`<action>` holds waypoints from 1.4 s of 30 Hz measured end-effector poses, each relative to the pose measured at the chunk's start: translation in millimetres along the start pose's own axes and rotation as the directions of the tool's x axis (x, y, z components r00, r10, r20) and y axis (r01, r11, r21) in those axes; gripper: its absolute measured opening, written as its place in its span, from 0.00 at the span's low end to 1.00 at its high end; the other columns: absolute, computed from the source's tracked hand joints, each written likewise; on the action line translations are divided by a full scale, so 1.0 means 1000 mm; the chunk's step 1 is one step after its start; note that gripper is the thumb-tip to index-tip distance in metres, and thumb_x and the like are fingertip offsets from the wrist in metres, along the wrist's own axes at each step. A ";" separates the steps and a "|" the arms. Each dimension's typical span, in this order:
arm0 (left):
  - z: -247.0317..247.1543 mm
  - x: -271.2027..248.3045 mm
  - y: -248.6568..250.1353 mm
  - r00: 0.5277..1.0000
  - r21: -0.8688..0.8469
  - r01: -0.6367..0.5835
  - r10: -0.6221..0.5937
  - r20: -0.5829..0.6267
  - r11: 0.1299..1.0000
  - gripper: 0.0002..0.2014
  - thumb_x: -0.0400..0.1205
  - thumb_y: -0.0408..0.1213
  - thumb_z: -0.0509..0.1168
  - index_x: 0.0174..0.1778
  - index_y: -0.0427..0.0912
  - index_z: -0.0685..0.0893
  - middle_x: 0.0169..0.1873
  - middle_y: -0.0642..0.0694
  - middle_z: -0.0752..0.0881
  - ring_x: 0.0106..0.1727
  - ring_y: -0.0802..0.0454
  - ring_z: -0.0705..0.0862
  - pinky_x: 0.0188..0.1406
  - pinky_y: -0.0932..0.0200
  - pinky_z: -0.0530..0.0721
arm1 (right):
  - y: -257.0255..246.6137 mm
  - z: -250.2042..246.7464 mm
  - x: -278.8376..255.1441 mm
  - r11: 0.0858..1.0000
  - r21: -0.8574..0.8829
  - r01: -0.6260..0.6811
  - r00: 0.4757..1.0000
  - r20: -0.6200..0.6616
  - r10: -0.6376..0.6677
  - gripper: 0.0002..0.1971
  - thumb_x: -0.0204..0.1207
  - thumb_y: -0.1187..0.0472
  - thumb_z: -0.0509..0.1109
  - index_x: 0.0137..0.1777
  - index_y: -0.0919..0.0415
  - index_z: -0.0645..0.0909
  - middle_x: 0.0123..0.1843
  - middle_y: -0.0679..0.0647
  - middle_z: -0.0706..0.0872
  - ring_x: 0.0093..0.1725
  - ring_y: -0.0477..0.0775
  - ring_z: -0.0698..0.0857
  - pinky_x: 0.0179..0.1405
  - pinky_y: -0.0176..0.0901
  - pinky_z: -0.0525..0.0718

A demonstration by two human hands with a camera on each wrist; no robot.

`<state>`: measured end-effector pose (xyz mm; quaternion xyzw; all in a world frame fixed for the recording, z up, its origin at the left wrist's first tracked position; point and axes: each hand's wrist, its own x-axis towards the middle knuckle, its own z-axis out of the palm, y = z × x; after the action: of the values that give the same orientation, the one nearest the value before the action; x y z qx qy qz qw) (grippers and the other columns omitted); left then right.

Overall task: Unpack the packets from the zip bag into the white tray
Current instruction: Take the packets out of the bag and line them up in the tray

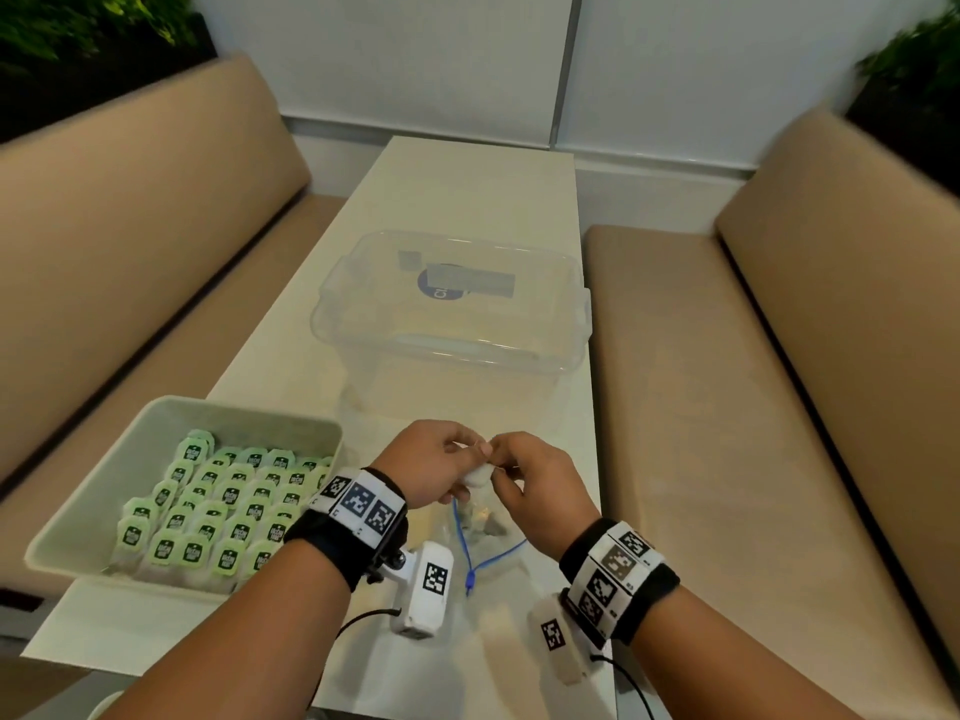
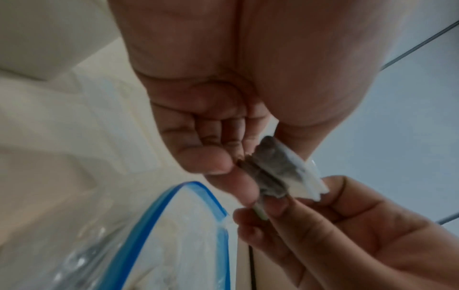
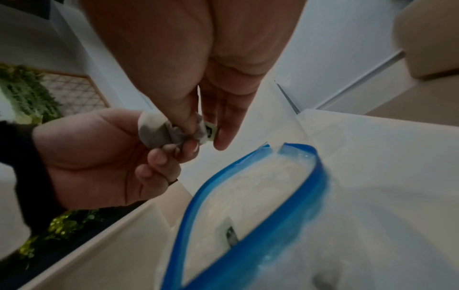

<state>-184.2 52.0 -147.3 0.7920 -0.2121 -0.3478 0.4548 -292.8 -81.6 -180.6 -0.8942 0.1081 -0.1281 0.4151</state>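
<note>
Both wrists, strapped with black bands carrying coded markers, meet low over a pale table (image 1: 467,200), where the left hand (image 1: 426,467) and the right hand (image 1: 540,485) work together on one small packet (image 1: 477,478). Fingers of the left hand curl around the packet's grey, pouch-like body, thumb pressed against it; the right hand pinches the packet's other end between thumb and fingertips (image 3: 191,125), its remaining fingers loosely extended. From the left wrist camera the packet (image 2: 280,168) shows a white crimped edge jutting past the left fingers (image 2: 216,157), with the right hand (image 2: 335,225) closing in from below. From the right wrist camera a small printed tag (image 3: 210,131) sits at the packet's (image 3: 159,129) far end, beside the right hand's straight fingers.

Directly under the fingers lies the bag (image 1: 488,543), clear plastic with a blue zip rim, its mouth gaping open toward the person; at least one more packet shows dimly inside it (image 3: 229,233). To the left of the left hand, just beside its wrist, stands the tray (image 1: 78,511), already lined with rows of green-tagged packets (image 1: 223,511). Beyond the fingertips, farther up the table, sits a clear lidded box (image 1: 452,304). Tan benches (image 1: 779,407) flank the table on both sides.
</note>
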 end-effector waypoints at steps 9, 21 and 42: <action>-0.042 -0.004 -0.011 0.970 -0.095 -0.239 0.233 -0.077 0.966 0.09 0.78 0.31 0.74 0.50 0.47 0.86 0.36 0.54 0.90 0.38 0.52 0.88 0.33 0.55 0.87 | -0.036 0.004 0.024 0.930 0.315 -0.191 0.982 0.074 0.176 0.23 0.76 0.66 0.71 0.70 0.51 0.75 0.54 0.49 0.84 0.42 0.50 0.90 0.50 0.48 0.90; -0.116 -0.021 -0.032 0.944 -0.027 -0.268 0.256 -0.209 0.963 0.04 0.75 0.39 0.77 0.38 0.50 0.88 0.34 0.48 0.91 0.35 0.50 0.88 0.39 0.53 0.86 | -0.082 0.042 0.054 0.916 0.326 -0.232 0.972 0.034 0.234 0.05 0.78 0.70 0.72 0.47 0.60 0.86 0.32 0.51 0.89 0.30 0.47 0.84 0.37 0.39 0.86; -0.202 0.011 -0.096 0.969 0.837 0.000 -0.205 0.134 0.547 0.10 0.79 0.45 0.71 0.37 0.43 0.86 0.35 0.49 0.89 0.36 0.51 0.87 0.42 0.58 0.87 | -0.122 0.109 0.065 0.804 0.525 -0.280 0.931 -0.054 0.360 0.02 0.79 0.70 0.72 0.45 0.67 0.83 0.43 0.62 0.92 0.43 0.62 0.92 0.47 0.55 0.92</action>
<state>-24.9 208.1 -164.5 0.8806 -0.3525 -0.3161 -0.0208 -186.1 54.0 -145.4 -0.7090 0.2513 -0.1472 0.6423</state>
